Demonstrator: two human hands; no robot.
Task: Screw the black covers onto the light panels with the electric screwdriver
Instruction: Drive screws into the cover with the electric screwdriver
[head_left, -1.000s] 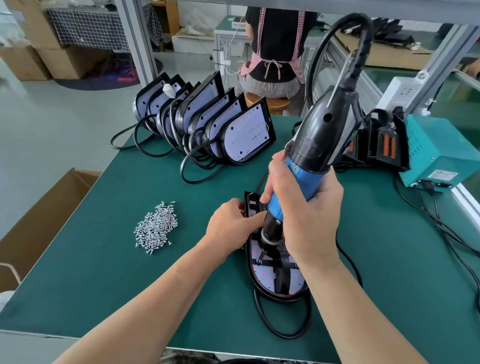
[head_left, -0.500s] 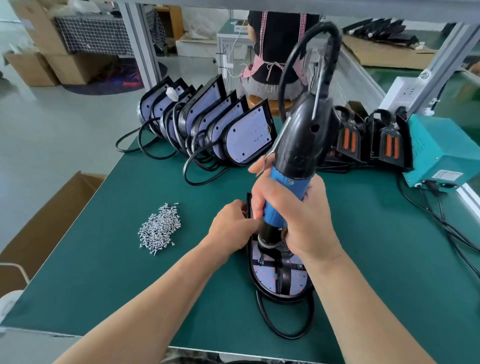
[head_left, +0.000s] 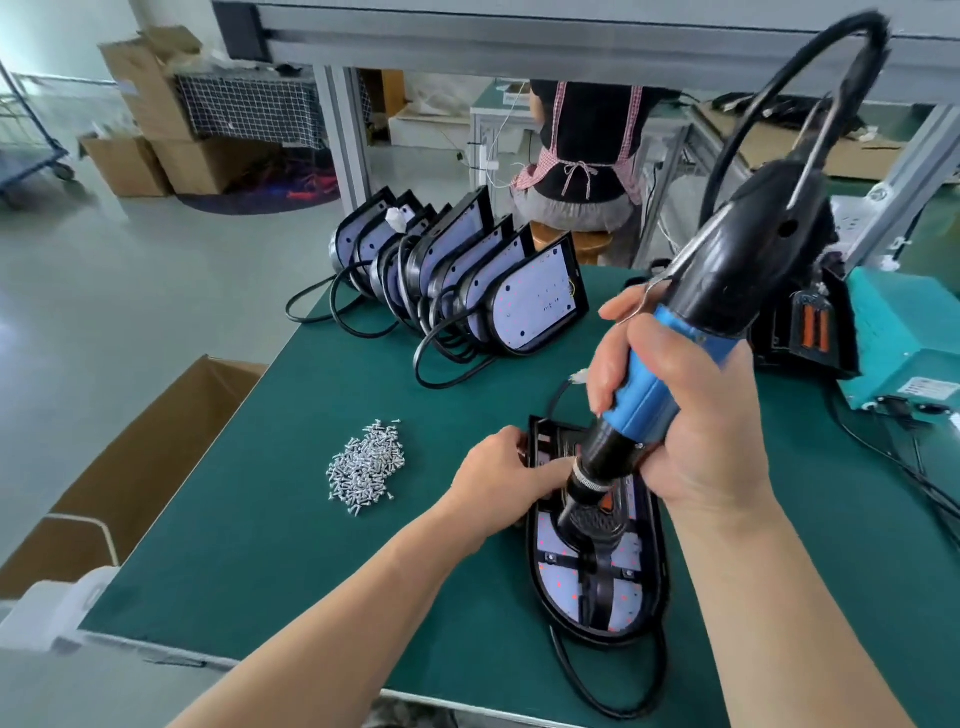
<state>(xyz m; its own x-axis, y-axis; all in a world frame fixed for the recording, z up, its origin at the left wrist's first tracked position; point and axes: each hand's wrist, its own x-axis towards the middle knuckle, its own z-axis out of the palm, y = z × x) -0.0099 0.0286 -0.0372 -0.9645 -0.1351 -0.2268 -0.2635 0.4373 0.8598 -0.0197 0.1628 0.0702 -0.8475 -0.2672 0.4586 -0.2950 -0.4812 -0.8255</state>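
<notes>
The light panel (head_left: 631, 597) lies flat on the green table (head_left: 249, 545) right before us, with the black cover (head_left: 597, 525) on top of it and its cable (head_left: 613, 693) looping off the near end. Our right grip (head_left: 701, 441) is wrapped tight round the blue handle of the electric screwdriver (head_left: 649, 389), which tilts down onto the cover; its nose and our wrist hide the bit and the panel's far half. Our left grip (head_left: 498, 478) rests on the panel's far-left corner, fingers bent toward the nose; whether they pinch anything we cannot tell. A heap of screws (head_left: 366, 467) sits to the left, a row of upright panels (head_left: 524, 306) stands behind, a teal box (head_left: 909, 338) is at the right, and a cardboard box (head_left: 130, 467) is beside the table's left edge
</notes>
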